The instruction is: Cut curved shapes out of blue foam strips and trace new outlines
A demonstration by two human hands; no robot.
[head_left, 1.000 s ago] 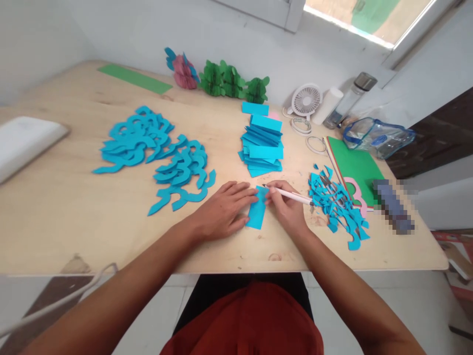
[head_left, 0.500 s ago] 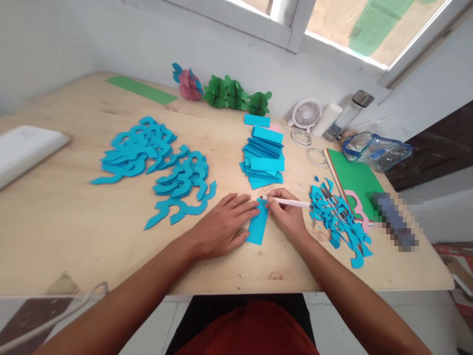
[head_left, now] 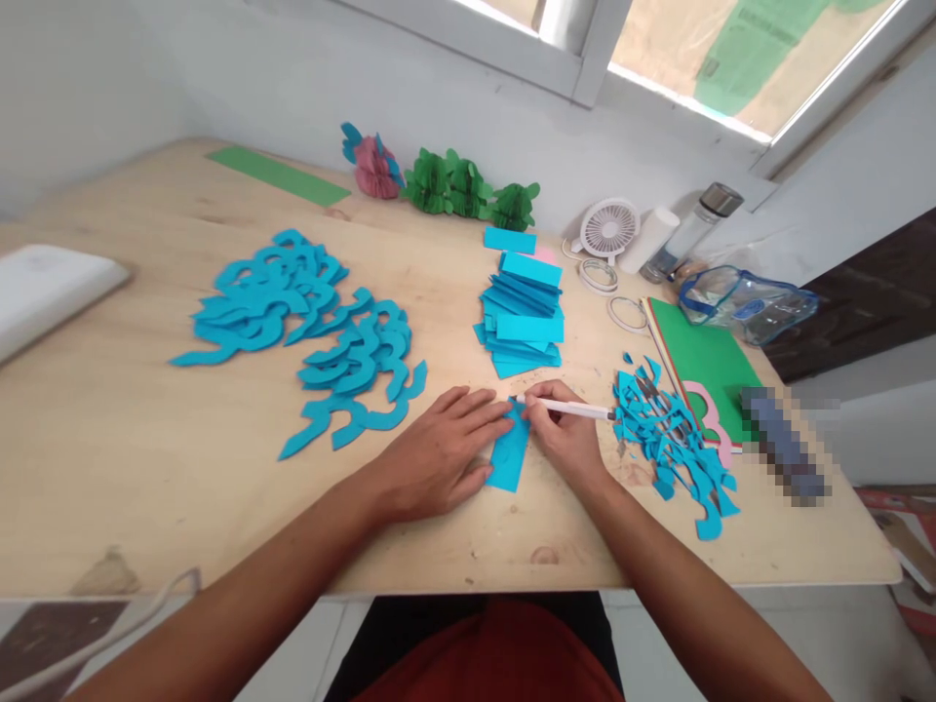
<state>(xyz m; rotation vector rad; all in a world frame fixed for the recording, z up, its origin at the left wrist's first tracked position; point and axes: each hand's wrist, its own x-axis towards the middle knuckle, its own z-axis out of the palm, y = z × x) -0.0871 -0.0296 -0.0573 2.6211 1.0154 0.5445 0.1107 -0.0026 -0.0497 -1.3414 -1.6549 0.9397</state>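
Note:
A small blue paper strip [head_left: 508, 458] lies on the wooden table in front of me. Flat on its left edge rests my left hand [head_left: 443, 450], fingers stretched out. My right hand [head_left: 566, 434] pinches a white pen [head_left: 577, 408], its tip at the top end of the strip. Just beyond my hands is a stack of blue paper strips [head_left: 523, 327]. Curvy blue paper cutouts [head_left: 274, 292] are heaped to the left, with more wavy cutouts [head_left: 366, 356] beside them. Blue paper scraps [head_left: 669, 434] are piled right of my right hand.
Green paper craft pieces [head_left: 448, 185] and a pink one [head_left: 376, 171] stand along the wall. Farther right are a white fan [head_left: 608, 229], tape rolls [head_left: 598, 276], a bottle [head_left: 691, 234], a clear pouch [head_left: 746, 304] and a green sheet [head_left: 706, 356]. A white device [head_left: 55, 292] sits far left.
The view has shifted slightly. My right hand and the pen tip have moved only a little at the strip's top end; my left hand stays on the paper.

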